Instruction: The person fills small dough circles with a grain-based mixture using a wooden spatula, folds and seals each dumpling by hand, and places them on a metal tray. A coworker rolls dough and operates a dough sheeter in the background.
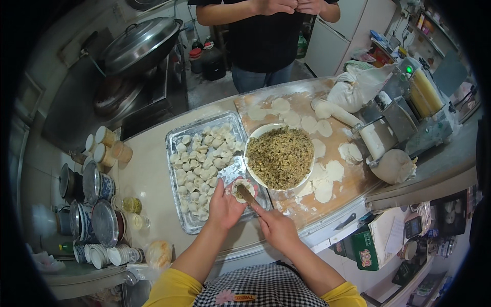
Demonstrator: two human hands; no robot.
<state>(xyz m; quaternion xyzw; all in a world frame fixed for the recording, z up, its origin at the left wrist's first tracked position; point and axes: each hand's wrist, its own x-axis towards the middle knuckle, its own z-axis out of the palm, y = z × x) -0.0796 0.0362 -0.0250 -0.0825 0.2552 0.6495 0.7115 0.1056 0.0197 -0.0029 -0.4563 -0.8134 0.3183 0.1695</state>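
My left hand (225, 209) cups a round dumpling wrapper (247, 185) with some filling on it, just over the near right part of a metal tray (232, 174). My right hand (279, 226) is closed round a flat wooden spatula (247, 195), whose tip presses into the filling on the wrapper. Many folded dumplings (197, 169) cover much of the tray. Right beyond my hands stands a white bowl (247, 158) heaped with chopped yellow-green filling (280, 156). Flat wrappers (323, 190) lie on the floured wooden board (302, 207) to the right.
A dough-rolling machine (394, 123) stands at the right, with a sack (350, 89) beside it. Lidded pots (106, 222) and jars (106, 135) line the left. Across the table a person (263, 36) holds both hands together. A knife (346, 221) lies at the near right edge.
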